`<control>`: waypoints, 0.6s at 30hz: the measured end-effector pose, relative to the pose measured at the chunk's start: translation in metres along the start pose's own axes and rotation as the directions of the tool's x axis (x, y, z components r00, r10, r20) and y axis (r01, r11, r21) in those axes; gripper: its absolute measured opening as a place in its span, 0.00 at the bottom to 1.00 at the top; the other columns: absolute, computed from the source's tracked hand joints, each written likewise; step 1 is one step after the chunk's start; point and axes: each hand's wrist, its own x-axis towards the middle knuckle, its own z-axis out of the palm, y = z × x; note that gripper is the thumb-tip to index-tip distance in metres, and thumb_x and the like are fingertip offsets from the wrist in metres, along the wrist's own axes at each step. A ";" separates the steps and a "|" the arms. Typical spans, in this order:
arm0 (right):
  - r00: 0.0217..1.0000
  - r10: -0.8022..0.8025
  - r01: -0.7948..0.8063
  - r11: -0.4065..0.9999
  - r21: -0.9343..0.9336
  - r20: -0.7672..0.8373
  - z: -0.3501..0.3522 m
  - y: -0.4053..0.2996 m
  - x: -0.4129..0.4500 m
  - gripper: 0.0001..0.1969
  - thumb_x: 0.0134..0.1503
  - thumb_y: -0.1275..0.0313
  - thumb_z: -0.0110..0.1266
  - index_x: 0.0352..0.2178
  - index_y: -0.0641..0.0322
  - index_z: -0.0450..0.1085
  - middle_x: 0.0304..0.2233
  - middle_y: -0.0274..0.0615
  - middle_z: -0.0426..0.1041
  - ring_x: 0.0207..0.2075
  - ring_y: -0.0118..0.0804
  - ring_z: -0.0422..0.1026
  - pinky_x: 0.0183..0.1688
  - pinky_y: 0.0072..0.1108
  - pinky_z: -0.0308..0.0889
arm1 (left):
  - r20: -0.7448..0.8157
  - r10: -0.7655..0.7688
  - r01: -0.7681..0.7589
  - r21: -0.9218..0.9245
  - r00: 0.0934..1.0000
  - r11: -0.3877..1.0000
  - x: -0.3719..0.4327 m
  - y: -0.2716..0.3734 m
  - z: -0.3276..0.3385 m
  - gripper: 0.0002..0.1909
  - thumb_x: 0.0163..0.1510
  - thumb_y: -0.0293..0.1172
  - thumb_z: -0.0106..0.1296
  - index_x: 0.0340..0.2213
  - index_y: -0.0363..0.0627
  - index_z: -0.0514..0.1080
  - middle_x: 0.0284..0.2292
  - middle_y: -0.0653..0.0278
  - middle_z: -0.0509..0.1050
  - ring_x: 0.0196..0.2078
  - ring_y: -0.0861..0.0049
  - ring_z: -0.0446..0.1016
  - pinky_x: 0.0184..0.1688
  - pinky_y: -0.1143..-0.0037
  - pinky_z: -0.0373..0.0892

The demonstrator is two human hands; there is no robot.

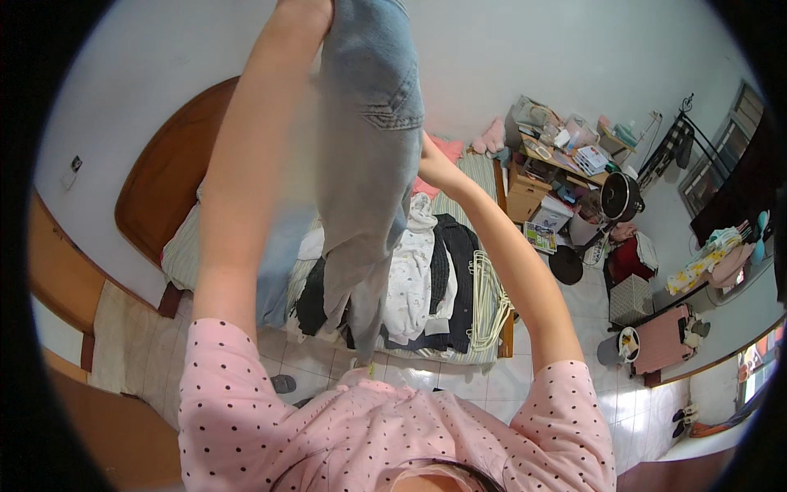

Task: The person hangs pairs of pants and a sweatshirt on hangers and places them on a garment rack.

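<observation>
Light blue denim jeans hang raised before me, a stitched pocket facing me and the lower part blurred. At the top edge, my left hand holds them up; most of that hand is cut off by the frame. My right hand is against their right side, its fingers hidden behind the denim. Below lies a bed with a striped sheet. On it are a white patterned hooded garment, a black jacket, a dark garment and a bundle of pale hangers.
A wooden headboard rises at left. Right of the bed stand a cluttered desk, a black fan, a pink suitcase and a grey bin. A grey slipper lies on the tiled floor.
</observation>
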 end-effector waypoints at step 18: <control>0.869 -0.410 0.111 0.706 -0.699 -0.276 -0.131 -0.118 -0.025 0.10 0.43 0.72 0.53 0.23 0.71 0.64 0.14 0.41 0.65 0.19 0.22 0.60 0.21 0.18 0.56 | 0.118 0.220 -0.248 0.554 0.968 0.795 -0.028 0.042 -0.106 0.20 0.45 0.37 0.51 0.37 0.35 0.67 0.33 0.63 0.70 0.34 0.79 0.67 0.37 0.82 0.62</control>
